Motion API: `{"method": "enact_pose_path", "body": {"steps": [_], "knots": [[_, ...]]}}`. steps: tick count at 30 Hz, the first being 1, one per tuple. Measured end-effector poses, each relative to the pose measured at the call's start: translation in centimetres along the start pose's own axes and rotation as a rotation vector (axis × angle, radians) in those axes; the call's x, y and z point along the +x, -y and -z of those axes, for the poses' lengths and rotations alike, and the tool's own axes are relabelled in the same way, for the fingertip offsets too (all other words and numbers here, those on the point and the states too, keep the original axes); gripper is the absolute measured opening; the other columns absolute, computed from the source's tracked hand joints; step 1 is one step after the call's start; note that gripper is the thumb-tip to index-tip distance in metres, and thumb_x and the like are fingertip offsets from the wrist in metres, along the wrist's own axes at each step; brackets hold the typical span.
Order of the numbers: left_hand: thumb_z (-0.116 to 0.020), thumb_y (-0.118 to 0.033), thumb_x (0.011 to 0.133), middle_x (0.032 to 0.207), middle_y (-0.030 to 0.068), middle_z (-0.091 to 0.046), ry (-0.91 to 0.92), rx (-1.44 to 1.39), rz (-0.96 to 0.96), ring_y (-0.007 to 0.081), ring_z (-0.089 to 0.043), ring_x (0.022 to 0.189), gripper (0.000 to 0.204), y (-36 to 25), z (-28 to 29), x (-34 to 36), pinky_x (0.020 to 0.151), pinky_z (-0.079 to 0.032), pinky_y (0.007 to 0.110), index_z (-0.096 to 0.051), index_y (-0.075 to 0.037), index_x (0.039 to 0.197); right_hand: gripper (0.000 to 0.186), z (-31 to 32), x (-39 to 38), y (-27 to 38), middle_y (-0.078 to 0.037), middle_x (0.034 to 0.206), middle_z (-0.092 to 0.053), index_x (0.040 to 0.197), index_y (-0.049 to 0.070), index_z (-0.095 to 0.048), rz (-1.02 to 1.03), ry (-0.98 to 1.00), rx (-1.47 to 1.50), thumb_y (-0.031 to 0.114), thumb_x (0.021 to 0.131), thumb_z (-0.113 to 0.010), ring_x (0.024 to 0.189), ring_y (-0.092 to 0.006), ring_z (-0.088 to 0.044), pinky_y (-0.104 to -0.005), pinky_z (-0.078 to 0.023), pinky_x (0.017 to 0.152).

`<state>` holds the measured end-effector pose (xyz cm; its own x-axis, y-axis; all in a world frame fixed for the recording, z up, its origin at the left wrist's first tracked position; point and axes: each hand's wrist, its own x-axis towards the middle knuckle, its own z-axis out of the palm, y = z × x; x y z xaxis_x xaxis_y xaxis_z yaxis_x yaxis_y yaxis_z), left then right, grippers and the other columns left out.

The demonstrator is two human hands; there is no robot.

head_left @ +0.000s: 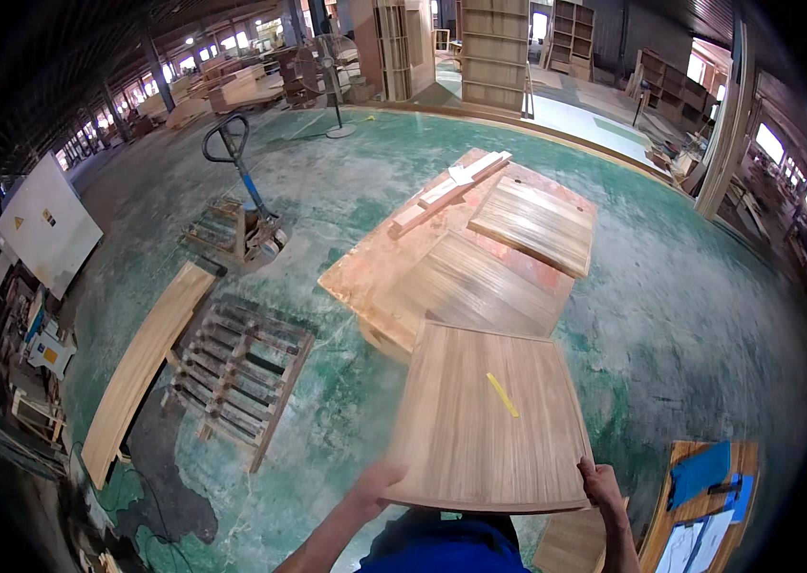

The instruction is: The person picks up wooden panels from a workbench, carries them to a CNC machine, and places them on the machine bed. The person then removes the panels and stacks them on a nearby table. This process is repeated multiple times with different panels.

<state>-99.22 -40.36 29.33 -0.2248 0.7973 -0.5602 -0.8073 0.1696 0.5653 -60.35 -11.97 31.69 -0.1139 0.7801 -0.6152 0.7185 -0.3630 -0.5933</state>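
A light-brown wood-grain panel (pixel 461 411) is held in front of me, with a strip of yellow tape (pixel 502 394) on its face. My left hand (pixel 380 482) grips its near left corner. Its near right edge is gripped by my right hand (pixel 600 484). The panel's far edge reaches the near side of a low worktable with a worn orange top (pixel 356 263); whether they touch I cannot tell. Another wood panel (pixel 489 286) lies flat there, beside a framed wood panel (pixel 537 224). Pale wooden strips (pixel 451 191) lie along the worktable's far left side.
To the left are a slatted wooden pallet (pixel 241 368), a long board (pixel 146 372) and a pallet jack (pixel 249 196). A small table (pixel 743 468) with papers and blue cloth stands at lower right. Another panel (pixel 566 542) lies by my right arm. A fan (pixel 335 86) and shelving (pixel 494 57) stand farther back.
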Motion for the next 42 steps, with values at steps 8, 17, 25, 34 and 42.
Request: {"method": "enact_pose_path", "body": {"steps": [8, 17, 25, 34, 42], "knots": [[-0.063, -0.019, 0.100, 0.132, 0.0157, -0.064, -0.138, 0.057, -0.004, 0.0252, -0.064, 0.119, 0.049, -1.1, -7.8, 4.7, 0.105, -0.051, 0.041, -0.051, 0.005, 0.140, 0.052, 11.7, 9.2, 9.8, -0.007, 0.081, -0.066, 0.107, -0.002, -0.071, 0.138, 0.224, -0.242, 0.048, 0.101, -0.060, 0.073, -0.0177, -0.061, -0.0344, -0.049, 0.065], [-0.039, -0.084, 0.090, 0.153, 0.0120, -0.047, -0.326, 0.065, -0.434, 0.0257, -0.054, 0.133, 0.104, -12.5, -18.2, 11.1, 0.103, -0.051, 0.041, -0.034, -0.006, 0.157, 0.117, 19.4, 19.2, 22.1, -0.016, 0.134, -0.062, 0.152, -0.002, -0.043, 0.563, 0.774, 0.537, 0.088, 0.078, -0.057, 0.108, -0.0226, -0.065, -0.0373, -0.056, 0.083], [-0.076, -0.017, 0.094, 0.132, 0.0108, -0.063, -0.338, 0.517, -0.695, 0.0200, -0.065, 0.108, 0.069, -21.2, -17.3, 20.0, 0.085, -0.057, 0.038, -0.040, -0.005, 0.152, 0.077, 14.9, 28.4, 31.7, -0.011, 0.122, -0.069, 0.147, 0.002, -0.051, 0.710, 0.372, 0.406, 0.050, 0.091, -0.074, 0.104, -0.0163, -0.065, -0.0320, -0.054, 0.085], [-0.077, -0.018, 0.092, 0.103, 0.0154, -0.074, -0.303, 0.862, -0.917, 0.0282, -0.071, 0.099, 0.040, -32.8, -17.5, 33.4, 0.086, -0.054, 0.039, -0.063, -0.001, 0.126, 0.075, 3.7, 44.3, 34.4, -0.014, 0.143, -0.054, 0.149, 0.001, -0.046, 0.715, 0.020, 0.289, 0.061, 0.103, -0.049, 0.129, -0.0250, -0.054, -0.0404, -0.042, 0.111], [-0.072, -0.037, 0.097, 0.104, 0.0111, -0.074, -0.586, 0.489, -0.684, 0.0193, -0.069, 0.098, 0.051, -32.2, -13.7, 39.9, 0.089, -0.053, 0.034, -0.061, 0.001, 0.128, 0.062, -0.6, 48.2, 47.4, -0.012, 0.108, -0.070, 0.109, 0.002, -0.066, 0.497, 0.045, 0.064, 0.062, 0.098, -0.058, 0.095, -0.0123, -0.062, -0.0295, -0.049, 0.081]]}}
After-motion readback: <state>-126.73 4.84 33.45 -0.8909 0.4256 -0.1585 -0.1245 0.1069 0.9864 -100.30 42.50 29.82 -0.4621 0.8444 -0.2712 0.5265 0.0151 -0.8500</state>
